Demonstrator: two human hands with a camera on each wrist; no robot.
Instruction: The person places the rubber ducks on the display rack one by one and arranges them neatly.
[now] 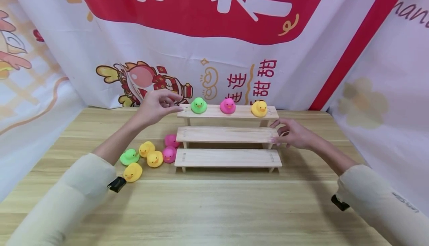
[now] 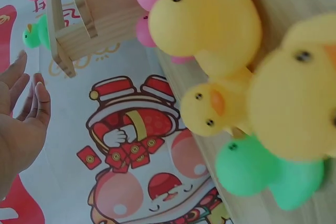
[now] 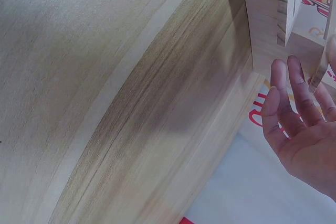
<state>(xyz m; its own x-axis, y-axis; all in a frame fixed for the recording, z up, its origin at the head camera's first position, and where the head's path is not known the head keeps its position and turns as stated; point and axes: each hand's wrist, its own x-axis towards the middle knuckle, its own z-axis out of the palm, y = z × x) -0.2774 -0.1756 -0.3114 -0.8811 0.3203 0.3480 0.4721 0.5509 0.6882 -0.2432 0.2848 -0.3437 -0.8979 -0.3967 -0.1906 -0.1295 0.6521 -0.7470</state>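
Note:
A three-step wooden stand [image 1: 228, 158] bears a green duck [image 1: 199, 106], a pink duck [image 1: 228, 106] and a yellow duck [image 1: 259, 109] on its top board. Beside that board's left end, my left hand [image 1: 155, 106] hovers with thumb and fingers apart and nothing between them; in the left wrist view a gap shows between fingertips and stand. My right hand [image 1: 295, 133] is at the right end of the middle board [image 1: 224, 134]. Its thumb and index finger hold the board's end between them, and the other fingers [image 3: 281, 77] extend loosely beside it.
Left of the stand lie several more ducks: yellow ones [image 1: 155, 159], pink ones [image 1: 169, 154] and a green one [image 1: 129, 157]. The stand rests on a wood-grain table [image 1: 221, 208], close to a printed cloth backdrop [image 1: 161, 45] with side cloths left and right.

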